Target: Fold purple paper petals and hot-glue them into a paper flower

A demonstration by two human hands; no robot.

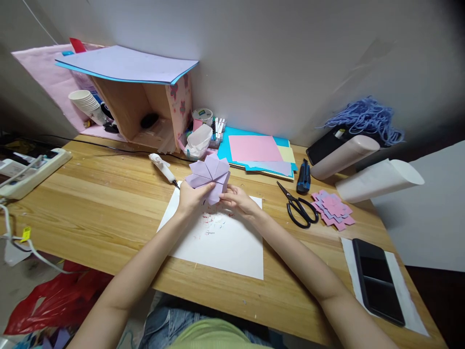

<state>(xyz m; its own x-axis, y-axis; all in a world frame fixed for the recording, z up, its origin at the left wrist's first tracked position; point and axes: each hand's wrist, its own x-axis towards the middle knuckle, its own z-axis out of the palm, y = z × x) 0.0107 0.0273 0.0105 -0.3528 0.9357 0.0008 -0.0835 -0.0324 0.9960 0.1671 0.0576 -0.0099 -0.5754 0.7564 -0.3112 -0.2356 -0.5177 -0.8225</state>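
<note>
I hold a folded lilac paper flower [210, 175] just above the far edge of a white sheet [221, 240] on the wooden desk [109, 208]. My left hand [192, 198] grips its lower left part, thumb on the paper. My right hand [238, 199] pinches its lower right edge with closed fingers. The white sheet carries small red marks under the flower. A white glue gun [162, 167] lies just left of the flower.
Black scissors [298, 207] and a blue cutter [303, 177] lie to the right, beside pink and purple paper cut-outs [332, 209]. A dark phone [378, 281] sits at the near right. Coloured paper [254, 150], a wooden box [141, 111] and a power strip [32, 167] line the back and left.
</note>
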